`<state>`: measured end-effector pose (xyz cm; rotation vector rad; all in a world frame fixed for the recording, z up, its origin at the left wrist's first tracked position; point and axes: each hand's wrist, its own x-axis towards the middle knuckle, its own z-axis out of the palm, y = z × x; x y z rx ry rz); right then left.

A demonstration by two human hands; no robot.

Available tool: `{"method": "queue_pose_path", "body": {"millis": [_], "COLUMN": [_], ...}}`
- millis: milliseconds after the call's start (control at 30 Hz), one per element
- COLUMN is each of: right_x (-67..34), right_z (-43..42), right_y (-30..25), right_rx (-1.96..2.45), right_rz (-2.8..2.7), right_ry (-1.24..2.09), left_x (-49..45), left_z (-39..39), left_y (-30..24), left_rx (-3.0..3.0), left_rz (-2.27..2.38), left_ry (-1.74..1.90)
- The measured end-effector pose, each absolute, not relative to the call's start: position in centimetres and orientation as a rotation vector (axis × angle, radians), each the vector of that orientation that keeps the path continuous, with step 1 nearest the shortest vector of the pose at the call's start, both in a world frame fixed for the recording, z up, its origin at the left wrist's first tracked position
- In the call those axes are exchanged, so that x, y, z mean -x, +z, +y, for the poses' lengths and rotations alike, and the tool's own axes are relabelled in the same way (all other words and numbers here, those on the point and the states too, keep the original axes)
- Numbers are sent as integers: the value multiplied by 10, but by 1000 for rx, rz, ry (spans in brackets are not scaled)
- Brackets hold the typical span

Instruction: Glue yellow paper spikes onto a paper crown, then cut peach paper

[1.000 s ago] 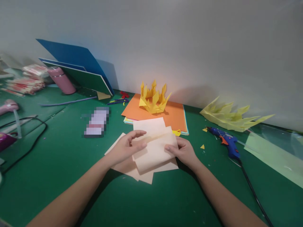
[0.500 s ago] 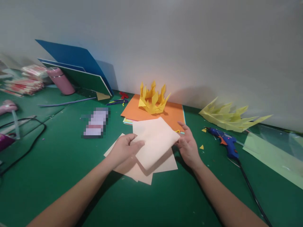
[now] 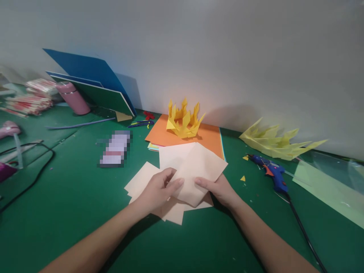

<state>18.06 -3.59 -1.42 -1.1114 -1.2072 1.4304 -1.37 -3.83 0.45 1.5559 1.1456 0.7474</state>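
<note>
Both hands hold a pale pink sheet of paper point(image 3: 199, 167) that is bent over on itself, raised a little above the table. My left hand point(image 3: 157, 187) pinches its left side, with the thumb on top. From the right, my right hand point(image 3: 220, 187) grips it with the thumb on top and the other fingers hidden underneath. More pale pink sheets point(image 3: 142, 176) lie fanned out below on the green table point(image 3: 182, 246), partly covered by the hands and the held paper. Behind them a folded yellow paper crown point(image 3: 184, 123) stands on an orange paper stack point(image 3: 157, 132).
A blue glue gun point(image 3: 273, 174) with a black cord lies at right, near a pale yellow folded paper piece point(image 3: 281, 142) and a light green sheet point(image 3: 327, 189). On the left are a blurred-out phone point(image 3: 116, 149), a pink bottle point(image 3: 73, 98) and leaning boards point(image 3: 93, 72).
The right hand has moved left and down, its thumb now on top of the paper. The left hand has shifted right. The paper's right side has turned over more.
</note>
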Motion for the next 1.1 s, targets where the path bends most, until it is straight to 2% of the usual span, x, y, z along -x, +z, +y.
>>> {"method": "queue_pose_path", "body": {"millis": [200, 900, 1100], "right_x": [-179, -181, -180], "right_z": [-35, -32, -33], "right_y": [-12, -24, -21], "right_rx": [1091, 1139, 1139], "right_rz": [-1211, -1087, -1088], "right_ry": [1435, 1522, 1546], "left_x": [15, 18, 14], "left_z": [-36, -32, -32], "left_y": [7, 1, 2], "left_rx": [-1591, -1347, -1219], "left_rz": [1205, 1258, 1236], "left_ry": [912, 804, 959]}}
